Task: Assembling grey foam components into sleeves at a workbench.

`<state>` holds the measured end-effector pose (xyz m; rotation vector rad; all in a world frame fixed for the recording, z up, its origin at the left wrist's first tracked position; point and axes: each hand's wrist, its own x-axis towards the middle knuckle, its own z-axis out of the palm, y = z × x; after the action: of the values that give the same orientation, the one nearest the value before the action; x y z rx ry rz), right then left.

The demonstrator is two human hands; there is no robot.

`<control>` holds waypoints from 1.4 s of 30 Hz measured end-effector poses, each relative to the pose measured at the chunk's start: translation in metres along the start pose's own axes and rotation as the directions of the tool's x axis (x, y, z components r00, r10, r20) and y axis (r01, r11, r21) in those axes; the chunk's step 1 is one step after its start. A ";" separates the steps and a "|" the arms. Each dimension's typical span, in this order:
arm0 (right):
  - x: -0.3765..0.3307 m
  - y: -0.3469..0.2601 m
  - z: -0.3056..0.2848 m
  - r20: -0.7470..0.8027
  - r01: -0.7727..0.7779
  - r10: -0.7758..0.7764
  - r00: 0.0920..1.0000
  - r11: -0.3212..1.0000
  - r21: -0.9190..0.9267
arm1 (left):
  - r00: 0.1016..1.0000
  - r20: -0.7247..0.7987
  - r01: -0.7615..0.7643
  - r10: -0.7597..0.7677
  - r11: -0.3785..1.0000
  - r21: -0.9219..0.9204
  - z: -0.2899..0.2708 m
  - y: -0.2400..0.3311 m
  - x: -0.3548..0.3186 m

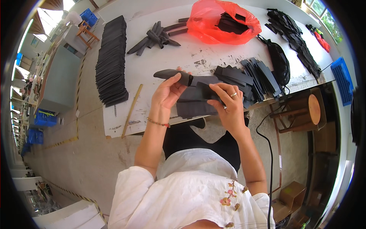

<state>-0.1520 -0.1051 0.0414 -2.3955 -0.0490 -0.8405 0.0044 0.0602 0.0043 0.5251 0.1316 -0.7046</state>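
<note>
Above the near edge of the white table [152, 65], my left hand [169, 92] is closed round a black rolled piece [167, 73] with a tapered end pointing left. My right hand [229, 102] pinches a flat dark strip [204, 91] between thumb and fingers, close to the rolled piece. Both pieces look thin and flexible; I cannot tell their material. Below my hands, a stack of flat dark strips [193, 109] lies at the table edge. More loose black strips [233, 78] are fanned out just right of my right hand, beside another leaning row [262, 76].
A long stack of black strips [110, 63] stands at left, near a wooden stick [132, 110]. Rolled black tubes [155, 38] lie by a red plastic bag [204, 32] holding dark pieces. Right are a black mesh item [278, 61], a cord [270, 152] and a wooden stool [299, 112].
</note>
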 end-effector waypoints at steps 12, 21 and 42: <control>0.016 0.003 -0.003 -0.044 0.134 -0.144 0.989 0.976 -0.173 | 0.988 0.100 0.108 -0.115 0.991 0.080 0.000 -0.007 -0.005; 0.016 -0.003 0.006 -0.062 0.219 -0.254 0.965 0.915 -0.340 | 0.988 0.153 -0.042 0.008 0.974 0.221 0.016 -0.015 -0.023; -0.002 -0.020 0.029 0.021 0.041 -0.041 0.999 0.999 0.000 | 0.930 0.272 -0.305 0.247 0.931 0.198 0.030 -0.066 -0.030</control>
<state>-0.1418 -0.0728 0.0327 -2.4111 -0.1061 -0.8338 -0.0631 0.0205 0.0116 0.6668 -0.2576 -0.5022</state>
